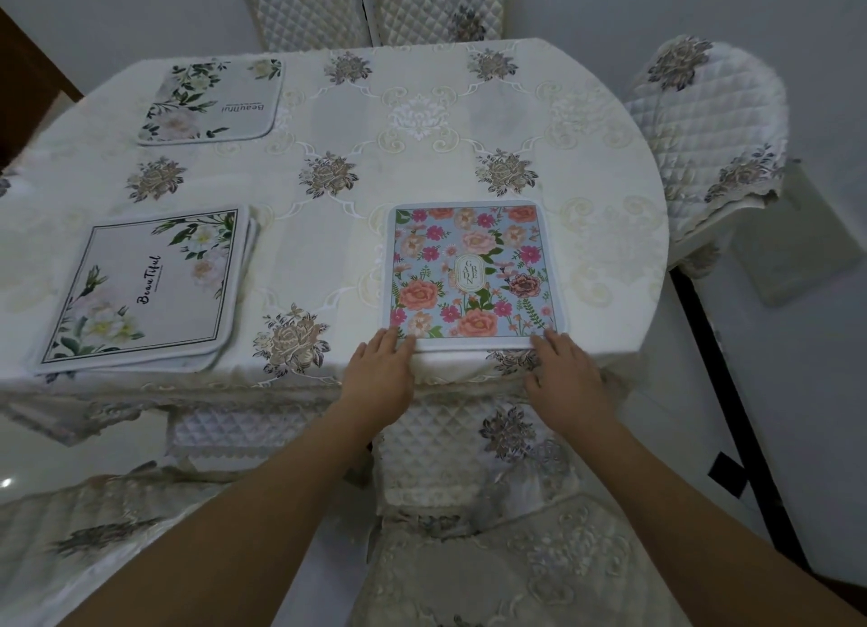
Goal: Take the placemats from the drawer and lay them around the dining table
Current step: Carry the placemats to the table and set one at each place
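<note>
At near right, the Garden placemat was pressed flat by spread left hand and right hand. Placement step judged in hand. Stacked placemats at near left were left for distribution.

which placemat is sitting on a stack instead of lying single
The near-left white "Beautiful" placemat: more mat edges show beneath its right side and near corner. The far-left white placemat and the colourful "Garden" placemat under both hands each lie single.

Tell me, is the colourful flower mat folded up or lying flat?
Lying flat. The colourful flower mat is spread on the table, whole pattern showing, with both hands on its near edge.
</note>
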`<move>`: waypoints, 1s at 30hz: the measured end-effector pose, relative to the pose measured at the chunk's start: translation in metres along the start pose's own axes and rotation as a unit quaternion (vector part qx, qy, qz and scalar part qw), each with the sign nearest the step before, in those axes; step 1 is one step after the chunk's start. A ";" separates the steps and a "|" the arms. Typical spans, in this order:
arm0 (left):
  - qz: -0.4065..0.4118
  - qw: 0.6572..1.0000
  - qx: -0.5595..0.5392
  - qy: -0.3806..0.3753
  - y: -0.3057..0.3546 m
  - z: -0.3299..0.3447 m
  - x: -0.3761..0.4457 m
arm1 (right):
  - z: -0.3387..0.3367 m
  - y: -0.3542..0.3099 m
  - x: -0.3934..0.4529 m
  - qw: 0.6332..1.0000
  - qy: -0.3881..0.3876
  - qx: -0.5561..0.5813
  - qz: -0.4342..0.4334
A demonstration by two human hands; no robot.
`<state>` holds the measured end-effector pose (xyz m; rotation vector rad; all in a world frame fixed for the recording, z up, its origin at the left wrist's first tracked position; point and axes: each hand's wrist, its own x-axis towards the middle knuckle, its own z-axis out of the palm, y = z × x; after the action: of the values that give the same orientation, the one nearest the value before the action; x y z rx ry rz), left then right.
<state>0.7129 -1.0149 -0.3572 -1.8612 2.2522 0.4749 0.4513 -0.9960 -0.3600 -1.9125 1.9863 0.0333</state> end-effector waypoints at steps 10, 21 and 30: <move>-0.053 0.998 0.030 0.007 0.013 -0.021 -0.021 | -0.030 -0.013 -0.009 0.998 -0.054 0.022 0.007; -0.074 0.988 0.020 0.134 0.033 -0.117 -0.047 | -0.119 -0.082 -0.009 0.992 0.071 0.034 -0.100; -0.050 0.969 0.016 0.243 0.050 -0.186 -0.071 | -0.174 -0.122 -0.027 0.981 0.135 0.069 -0.122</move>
<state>0.6899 -1.0073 -0.1534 -2.2552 2.4053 -0.0457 0.5247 -1.0268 -0.1609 -2.1454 1.8400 -0.4392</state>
